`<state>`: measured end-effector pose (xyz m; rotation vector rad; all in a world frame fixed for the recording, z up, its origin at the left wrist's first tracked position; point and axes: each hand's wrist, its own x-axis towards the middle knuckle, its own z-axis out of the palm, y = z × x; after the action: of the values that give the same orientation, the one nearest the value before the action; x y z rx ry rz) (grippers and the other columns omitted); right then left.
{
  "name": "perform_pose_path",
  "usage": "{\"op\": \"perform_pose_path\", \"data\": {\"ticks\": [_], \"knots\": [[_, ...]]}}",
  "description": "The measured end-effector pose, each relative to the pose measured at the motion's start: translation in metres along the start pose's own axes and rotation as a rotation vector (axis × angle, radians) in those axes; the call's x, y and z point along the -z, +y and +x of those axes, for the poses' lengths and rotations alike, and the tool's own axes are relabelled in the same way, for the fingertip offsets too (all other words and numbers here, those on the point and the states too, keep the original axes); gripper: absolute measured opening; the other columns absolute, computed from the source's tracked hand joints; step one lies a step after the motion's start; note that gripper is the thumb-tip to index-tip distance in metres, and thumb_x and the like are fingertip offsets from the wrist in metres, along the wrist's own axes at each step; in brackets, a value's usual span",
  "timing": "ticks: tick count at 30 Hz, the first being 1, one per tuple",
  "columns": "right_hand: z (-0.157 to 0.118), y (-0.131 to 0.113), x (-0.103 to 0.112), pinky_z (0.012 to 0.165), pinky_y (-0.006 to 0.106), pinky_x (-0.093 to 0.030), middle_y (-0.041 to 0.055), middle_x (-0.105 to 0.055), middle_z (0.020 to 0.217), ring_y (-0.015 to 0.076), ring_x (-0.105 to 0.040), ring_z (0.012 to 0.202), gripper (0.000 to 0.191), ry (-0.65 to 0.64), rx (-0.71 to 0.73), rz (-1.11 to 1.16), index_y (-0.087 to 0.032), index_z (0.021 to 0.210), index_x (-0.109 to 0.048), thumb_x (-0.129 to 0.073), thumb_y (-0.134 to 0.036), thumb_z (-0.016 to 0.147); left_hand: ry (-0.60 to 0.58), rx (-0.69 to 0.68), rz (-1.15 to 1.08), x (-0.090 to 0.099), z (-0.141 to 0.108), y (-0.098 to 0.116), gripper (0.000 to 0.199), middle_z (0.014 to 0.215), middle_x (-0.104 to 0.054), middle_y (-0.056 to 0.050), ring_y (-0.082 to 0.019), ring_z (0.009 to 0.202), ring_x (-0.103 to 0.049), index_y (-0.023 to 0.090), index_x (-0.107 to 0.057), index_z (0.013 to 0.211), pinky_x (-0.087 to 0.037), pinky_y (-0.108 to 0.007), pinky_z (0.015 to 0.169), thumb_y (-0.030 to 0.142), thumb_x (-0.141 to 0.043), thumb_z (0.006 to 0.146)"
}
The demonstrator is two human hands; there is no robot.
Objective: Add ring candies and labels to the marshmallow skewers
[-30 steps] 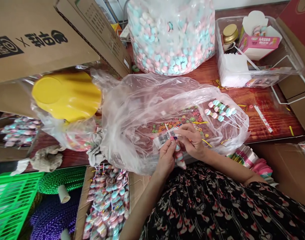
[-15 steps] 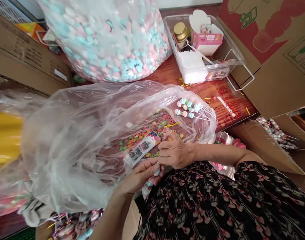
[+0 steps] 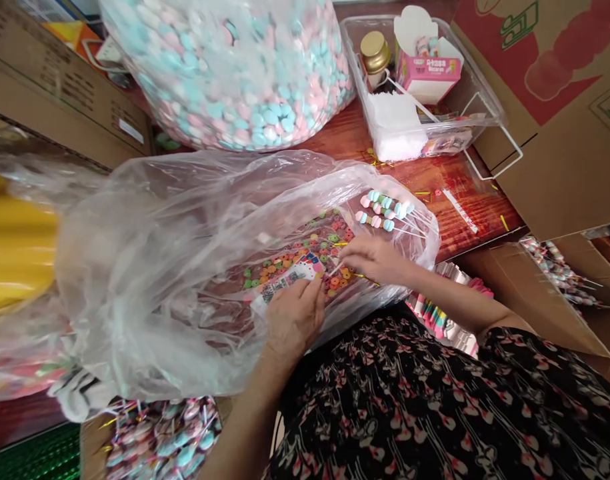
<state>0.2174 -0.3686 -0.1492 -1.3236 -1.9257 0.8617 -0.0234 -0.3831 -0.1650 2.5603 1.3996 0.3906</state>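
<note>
My right hand has a narrow grip, thumb and fingertips closed on a thin white stick that slants down toward my left hand. My left fingers are bent over the lower right part of the printed packet; I cannot tell whether they pinch anything, since the back of the hand hides it. The stick lies between my two hands, and the packet reaches out to the left from under my left fingers.

Beyond both grips, small coloured rings lie spread on the clear plastic. Gold ties are right by my right fingertips. Just past my right hand, candy skewers lie side by side, sticks pointing right. Farther beyond my grips stands the big bag of pink and blue candies, and to its right the clear tub with a gold-lidded jar and a pink box. Well left of my left hand is the yellow bowl; nearer my body, wrapped skewers fill a carton.
</note>
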Motion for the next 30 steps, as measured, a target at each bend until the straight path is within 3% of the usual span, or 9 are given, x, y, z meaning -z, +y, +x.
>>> {"op": "perform_pose_path", "data": {"ticks": [3,4,7,11,16,20,22,25,30], "knots": [[-0.014,0.006,0.030,0.084,0.035,-0.044,0.0030,-0.069,0.080,0.0172,-0.059,0.082,0.021,0.167,0.033,-0.261,-0.018,0.082,-0.071,-0.054,-0.020,0.094,0.049,0.117,-0.241,0.001,-0.001,-0.009,0.031,0.079,-0.068,-0.006,-0.017,0.073,-0.061,0.019,-0.072,0.091,-0.044,-0.028,0.070,0.033,-0.045,0.097],[-0.020,0.007,0.032,0.081,0.035,-0.044,0.0035,-0.069,0.078,0.0169,-0.058,0.077,0.022,0.108,0.026,-0.362,-0.018,0.078,-0.071,-0.055,-0.022,0.094,0.071,0.152,-0.344,0.002,-0.001,-0.011,0.030,0.076,-0.067,-0.005,-0.016,0.071,-0.060,0.019,-0.072,0.089,-0.045,-0.027,0.069,0.033,-0.047,0.096],[-0.035,0.003,0.013,0.077,0.035,-0.041,0.0064,-0.070,0.080,0.0196,-0.059,0.080,0.022,-0.137,-0.032,-0.608,-0.018,0.077,-0.070,-0.061,-0.031,0.092,0.118,0.304,-0.640,-0.001,0.001,-0.012,0.027,0.071,-0.065,-0.001,-0.014,0.064,-0.057,0.018,-0.073,0.088,-0.046,-0.025,0.064,0.037,-0.055,0.091],[-0.042,0.003,-0.022,0.075,0.033,-0.039,0.0108,-0.071,0.095,0.0225,-0.060,0.092,0.019,-0.233,-0.155,-0.693,-0.014,0.086,-0.070,-0.057,-0.026,0.092,0.098,0.497,-0.908,-0.005,0.001,-0.006,0.029,0.076,-0.069,-0.001,-0.013,0.063,-0.060,0.017,-0.076,0.090,-0.049,-0.024,0.062,0.042,-0.064,0.082],[-0.041,0.009,-0.012,0.073,0.030,-0.039,0.0073,-0.070,0.084,0.0181,-0.059,0.079,0.018,-0.074,-0.146,-0.544,-0.015,0.084,-0.068,-0.051,-0.017,0.091,0.010,0.601,-1.053,-0.004,-0.006,-0.001,0.027,0.069,-0.066,0.000,-0.010,0.052,-0.056,0.017,-0.076,0.087,-0.047,-0.022,0.051,0.041,-0.069,0.077],[-0.031,-0.014,-0.005,0.063,0.024,-0.041,-0.0009,-0.063,0.069,0.0116,-0.054,0.062,0.017,0.105,-0.050,-0.124,-0.018,0.081,-0.063,-0.050,-0.019,0.092,0.029,0.663,-1.147,-0.007,-0.001,0.011,0.027,0.061,-0.061,0.002,-0.008,0.045,-0.049,0.015,-0.076,0.084,-0.042,-0.020,0.045,0.040,-0.070,0.074],[-0.022,-0.030,-0.017,0.063,0.023,-0.044,-0.0007,-0.066,0.071,0.0109,-0.057,0.063,0.017,0.124,0.071,0.022,-0.018,0.082,-0.064,-0.051,-0.017,0.093,0.042,0.660,-1.224,-0.008,0.005,0.018,0.028,0.062,-0.060,0.002,-0.007,0.046,-0.048,0.015,-0.075,0.084,-0.043,-0.020,0.046,0.040,-0.071,0.073],[-0.009,-0.044,-0.045,0.070,0.026,-0.050,0.0030,-0.072,0.076,0.0132,-0.063,0.068,0.022,0.248,0.272,-0.005,-0.018,0.089,-0.070,-0.050,-0.011,0.090,0.085,0.688,-1.305,-0.007,0.010,0.023,0.029,0.065,-0.059,0.002,-0.007,0.051,-0.048,0.015,-0.075,0.087,-0.045,-0.019,0.048,0.040,-0.069,0.074],[0.004,-0.042,-0.068,0.072,0.025,-0.053,0.0033,-0.076,0.084,0.0133,-0.070,0.075,0.024,0.259,0.272,0.090,-0.021,0.097,-0.073,-0.051,-0.012,0.091,0.096,0.662,-1.344,0.001,0.000,0.016,0.028,0.075,-0.063,0.000,-0.010,0.061,-0.053,0.017,-0.076,0.090,-0.052,-0.021,0.057,0.040,-0.067,0.078]]}}
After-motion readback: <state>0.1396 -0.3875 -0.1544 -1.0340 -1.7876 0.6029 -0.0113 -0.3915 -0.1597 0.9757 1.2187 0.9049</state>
